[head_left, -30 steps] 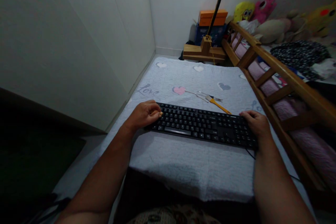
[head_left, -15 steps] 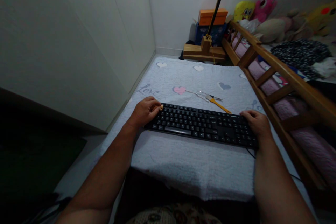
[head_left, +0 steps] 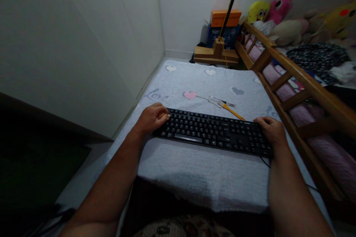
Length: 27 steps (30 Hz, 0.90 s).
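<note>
A black computer keyboard (head_left: 205, 127) lies across the light blue patterned cloth before me, its right end nearer to me than its left. My left hand (head_left: 154, 116) is at the keyboard's left end, fingers closed in a pinch. A small tan piece (head_left: 168, 116) peeks out at those fingertips, over the keys; its kind is too small to tell. At the other end, my right hand (head_left: 270, 129) grips the keyboard's edge, thumb and fingers around the upper right corner. Just behind the keyboard lies a brush with a yellow handle (head_left: 233, 112), beside several thin metal tools (head_left: 211, 100).
The cloth-covered surface (head_left: 183, 166) runs up to a pale panel (head_left: 111, 44) on the left. A wooden bed rail (head_left: 300, 77) borders it on the right, with plush toys behind. A wooden stand (head_left: 217, 53) and an orange box (head_left: 226, 17) are at the far end.
My left hand has shifted slightly left and toward me with the tan piece, showing more of the keyboard's top left corner. My right hand and the keyboard stay nearly still.
</note>
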Tool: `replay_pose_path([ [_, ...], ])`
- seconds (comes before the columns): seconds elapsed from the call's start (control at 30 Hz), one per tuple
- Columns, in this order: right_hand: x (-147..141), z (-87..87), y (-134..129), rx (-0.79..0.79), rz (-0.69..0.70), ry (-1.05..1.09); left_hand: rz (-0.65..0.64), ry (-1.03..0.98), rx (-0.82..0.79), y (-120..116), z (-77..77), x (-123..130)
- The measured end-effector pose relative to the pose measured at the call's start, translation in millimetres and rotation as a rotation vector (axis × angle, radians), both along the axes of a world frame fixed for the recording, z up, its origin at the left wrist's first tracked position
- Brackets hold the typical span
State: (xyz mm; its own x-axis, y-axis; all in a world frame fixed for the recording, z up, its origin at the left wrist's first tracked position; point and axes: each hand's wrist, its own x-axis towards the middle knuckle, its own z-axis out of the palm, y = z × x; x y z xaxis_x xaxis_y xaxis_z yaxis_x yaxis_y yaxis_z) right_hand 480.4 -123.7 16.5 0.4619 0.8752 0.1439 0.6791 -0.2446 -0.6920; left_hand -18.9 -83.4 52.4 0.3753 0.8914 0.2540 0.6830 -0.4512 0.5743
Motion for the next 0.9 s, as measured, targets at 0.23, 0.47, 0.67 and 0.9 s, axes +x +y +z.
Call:
replay_pose_path([
  [0.23,-1.3,0.7,-0.4,0.006,0.010,0.001,0.110,-0.036,0.018,4.9,-5.7,-4.6],
  [0.47,-2.8,3.4,-0.8,-0.023,-0.003,-0.001,0.038,-0.051,-0.034,4.3,-2.9,-9.9],
  [0.67,1.7,0.1,0.5,-0.020,0.008,-0.013,0.012,-0.031,-0.091,3.0,-1.4,-14.5],
  [0.9,-0.6,1.2,0.1,-0.012,-0.004,0.014,0.029,-0.022,-0.176,2.1,1.2,-19.6],
])
